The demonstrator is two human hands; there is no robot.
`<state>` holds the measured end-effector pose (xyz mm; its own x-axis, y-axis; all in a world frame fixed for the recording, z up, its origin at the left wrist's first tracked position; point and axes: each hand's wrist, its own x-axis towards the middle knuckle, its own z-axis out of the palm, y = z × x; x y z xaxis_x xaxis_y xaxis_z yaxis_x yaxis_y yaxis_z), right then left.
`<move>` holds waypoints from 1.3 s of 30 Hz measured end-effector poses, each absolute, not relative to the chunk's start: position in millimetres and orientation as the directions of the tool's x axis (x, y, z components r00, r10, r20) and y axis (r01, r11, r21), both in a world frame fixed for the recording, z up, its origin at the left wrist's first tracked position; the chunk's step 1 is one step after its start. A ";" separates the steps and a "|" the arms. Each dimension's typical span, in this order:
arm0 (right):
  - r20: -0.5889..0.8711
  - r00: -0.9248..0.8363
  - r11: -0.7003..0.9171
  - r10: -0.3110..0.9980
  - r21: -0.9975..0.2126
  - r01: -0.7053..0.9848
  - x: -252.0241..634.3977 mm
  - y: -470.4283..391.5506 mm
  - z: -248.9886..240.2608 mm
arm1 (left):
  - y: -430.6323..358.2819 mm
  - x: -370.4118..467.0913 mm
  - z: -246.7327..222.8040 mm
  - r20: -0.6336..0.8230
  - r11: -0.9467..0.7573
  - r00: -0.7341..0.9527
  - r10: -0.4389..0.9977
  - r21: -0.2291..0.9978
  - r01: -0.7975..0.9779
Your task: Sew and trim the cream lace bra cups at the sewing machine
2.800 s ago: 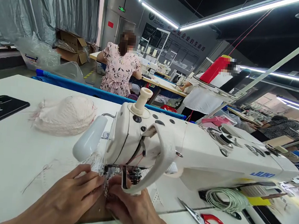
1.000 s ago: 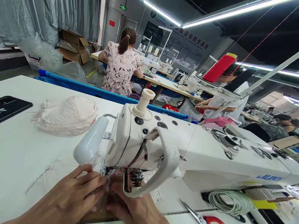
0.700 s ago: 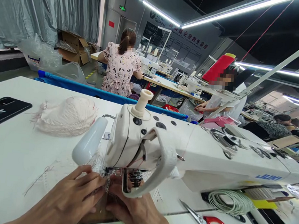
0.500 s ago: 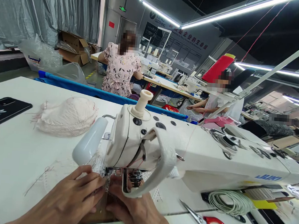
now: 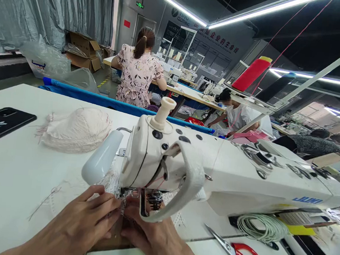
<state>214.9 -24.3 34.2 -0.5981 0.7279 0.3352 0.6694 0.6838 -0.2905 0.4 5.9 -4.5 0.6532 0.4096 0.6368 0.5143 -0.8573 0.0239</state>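
A white sewing machine [image 5: 232, 168] spans the table. My left hand [image 5: 90, 219] is at the left of the needle area, its bent fingers pressed together on white lace [image 5: 112, 180]. Under the machine head, my right hand [image 5: 151, 233] has its fingers closed on the same lace, partly hidden by the white curved guard [image 5: 187, 184]. Both hands nearly touch. More lace lies flat to the left, with loose threads. Behind it rests a bundle of white fabric cups [image 5: 76, 129].
A black phone [image 5: 6, 125] lies at the far left. Red-handled scissors [image 5: 230, 250] and a coil of pale green cord [image 5: 262, 229] are at the right. A blue cloth edge [image 5: 115, 107] runs behind the table. Several people work beyond.
My hands hold nearly the same place on the lace. The view has shifted slightly. Beyond the machine, the person in white has bent lower.
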 end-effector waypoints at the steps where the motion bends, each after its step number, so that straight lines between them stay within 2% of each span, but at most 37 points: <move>1: 0.339 -0.596 0.684 0.728 -0.293 0.668 215.0 -24.4 33.7 | 6.2 1.1 -2.9 0.643 -0.860 0.647 0.409 0.034 0.509; 6: 0.344 -0.586 0.678 0.733 -0.297 0.673 216.3 -25.4 34.8 | 6.1 2.4 1.2 0.662 -0.870 0.633 0.401 0.060 0.489; 9: 0.424 -0.552 0.682 0.718 -0.267 0.681 215.9 -25.2 36.3 | 5.6 1.1 -0.5 0.642 -0.865 0.651 0.405 0.038 0.500; 12: 0.497 -0.587 0.747 0.639 -0.222 0.626 212.1 -23.7 33.9 | 5.4 1.1 -1.7 0.642 -0.862 0.644 0.416 0.053 0.504; 15: 0.484 -0.653 0.796 0.583 -0.179 0.578 207.4 -23.3 27.2 | 6.0 2.5 -1.0 0.671 -0.866 0.615 0.414 0.082 0.494; 20: 0.470 -0.660 0.788 0.587 -0.143 0.599 207.1 -26.4 21.2 | 8.4 2.5 0.6 0.675 -0.879 0.624 0.393 0.076 0.471; 23: 0.500 -0.660 0.802 0.562 -0.133 0.582 207.6 -26.1 24.2 | 7.9 1.0 -1.1 0.664 -0.876 0.625 0.411 0.096 0.473; 28: 0.567 -0.643 0.815 0.515 -0.091 0.572 203.7 -23.5 30.5 | 3.2 0.8 -6.1 0.664 -0.870 0.640 0.387 0.033 0.492; 34: 0.621 -0.636 0.832 0.459 -0.048 0.553 202.3 -24.6 27.2 | -1.8 3.5 -3.8 0.669 -0.878 0.632 0.391 0.065 0.474; 39: 0.609 -0.629 0.803 0.484 -0.022 0.596 204.9 -28.2 22.1 | -1.9 2.2 -8.0 0.675 -0.882 0.633 0.378 0.055 0.468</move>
